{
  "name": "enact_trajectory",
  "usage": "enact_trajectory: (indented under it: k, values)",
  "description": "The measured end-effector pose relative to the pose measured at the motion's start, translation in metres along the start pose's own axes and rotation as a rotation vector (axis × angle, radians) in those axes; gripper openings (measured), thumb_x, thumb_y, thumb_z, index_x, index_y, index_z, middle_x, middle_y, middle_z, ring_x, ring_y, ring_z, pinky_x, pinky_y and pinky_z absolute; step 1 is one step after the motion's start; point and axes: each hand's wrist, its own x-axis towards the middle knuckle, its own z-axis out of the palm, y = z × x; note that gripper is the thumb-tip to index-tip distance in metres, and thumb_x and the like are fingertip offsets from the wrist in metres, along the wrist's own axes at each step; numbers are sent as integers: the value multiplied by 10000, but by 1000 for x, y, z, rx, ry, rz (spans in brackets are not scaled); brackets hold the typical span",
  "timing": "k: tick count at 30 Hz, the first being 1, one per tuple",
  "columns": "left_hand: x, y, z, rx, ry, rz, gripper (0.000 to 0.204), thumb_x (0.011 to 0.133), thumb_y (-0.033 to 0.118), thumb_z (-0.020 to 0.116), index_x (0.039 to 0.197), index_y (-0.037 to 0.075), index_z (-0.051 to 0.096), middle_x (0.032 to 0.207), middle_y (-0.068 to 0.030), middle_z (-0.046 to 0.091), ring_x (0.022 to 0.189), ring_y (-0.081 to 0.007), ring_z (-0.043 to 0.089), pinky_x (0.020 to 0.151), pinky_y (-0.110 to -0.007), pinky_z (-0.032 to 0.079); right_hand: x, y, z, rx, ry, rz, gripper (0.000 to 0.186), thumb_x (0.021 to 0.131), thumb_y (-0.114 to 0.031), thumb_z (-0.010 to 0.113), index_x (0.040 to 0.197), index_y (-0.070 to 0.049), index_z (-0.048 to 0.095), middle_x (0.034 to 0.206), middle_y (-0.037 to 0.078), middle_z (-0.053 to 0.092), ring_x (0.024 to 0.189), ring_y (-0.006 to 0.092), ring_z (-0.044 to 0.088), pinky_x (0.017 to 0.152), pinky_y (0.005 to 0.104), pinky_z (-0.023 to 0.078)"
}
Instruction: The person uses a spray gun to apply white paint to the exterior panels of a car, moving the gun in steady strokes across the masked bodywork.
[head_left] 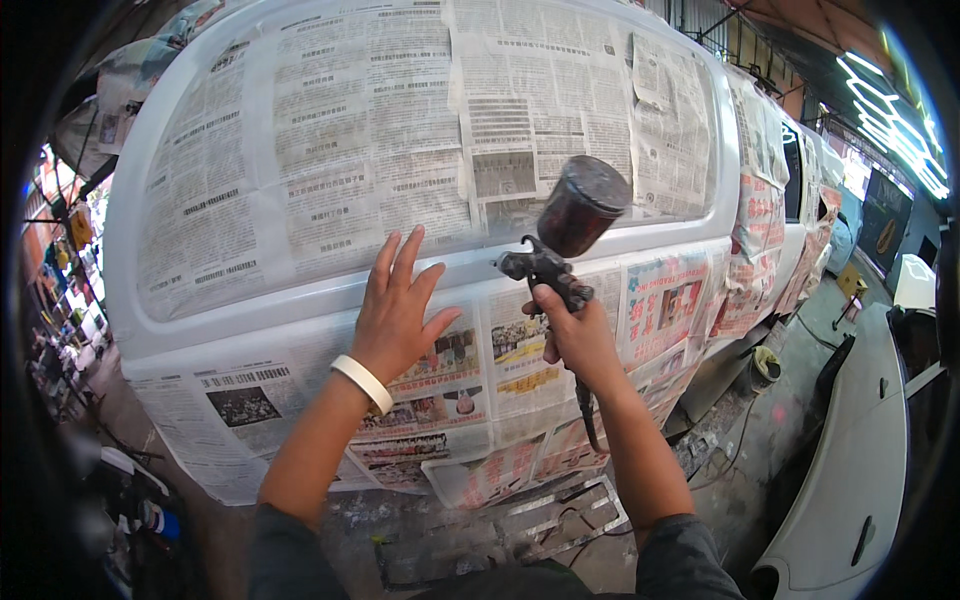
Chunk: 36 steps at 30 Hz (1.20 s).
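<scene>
My right hand [585, 345] grips a paint spray gun [540, 268] with a dark, stained cup [583, 205] on top. A hose runs down from its handle past my right forearm. The gun's nozzle points left, toward the white body panel [660, 238] of a vehicle. My left hand [397, 315], a pale band on its wrist, is open with fingers spread in front of the panel; whether it touches cannot be told. Newspaper sheets [365, 130] cover the window area above the bare white strip. More newspaper [430, 400] hangs over the panel below it.
A white car [845, 460] stands at the right. Between it and the papered vehicle, a bucket [763, 368] and loose hoses are on the floor. Below my hands lies a worn metal step platform [570, 525]. Bright lights [890, 115] hang at the upper right.
</scene>
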Motion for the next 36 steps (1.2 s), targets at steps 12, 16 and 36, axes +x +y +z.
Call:
enact_trajectory:
  k: [12, 16, 36]
  values:
    - [34, -3, 27, 86, -116, 52, 550, 847, 404, 760, 1244, 44, 635, 1627, -154, 183, 1502, -397, 101, 1203, -520, 241, 33, 14, -3, -19, -63, -9, 374, 967, -362, 667, 1114, -21, 616, 790, 29, 616, 598, 102, 561, 473, 274, 463]
    - [34, -1, 35, 111, -143, 66, 550, 841, 405, 766, 1242, 51, 638, 1625, -162, 186, 1501, -403, 98, 1200, -520, 242, 31, 18, -10, 68, -109, 33, 346, 968, -342, 670, 1088, -23, 615, 781, 23, 607, 575, 89, 553, 462, 263, 459]
    - [45, 8, 47, 142, -178, 56, 535, 846, 389, 763, 1259, 76, 627, 1619, -155, 188, 1494, -407, 109, 1200, -524, 237, 17, 22, -29, 190, -102, -24, 296, 965, -286, 670, 1075, -18, 610, 818, 21, 630, 576, 67, 562, 439, 229, 462]
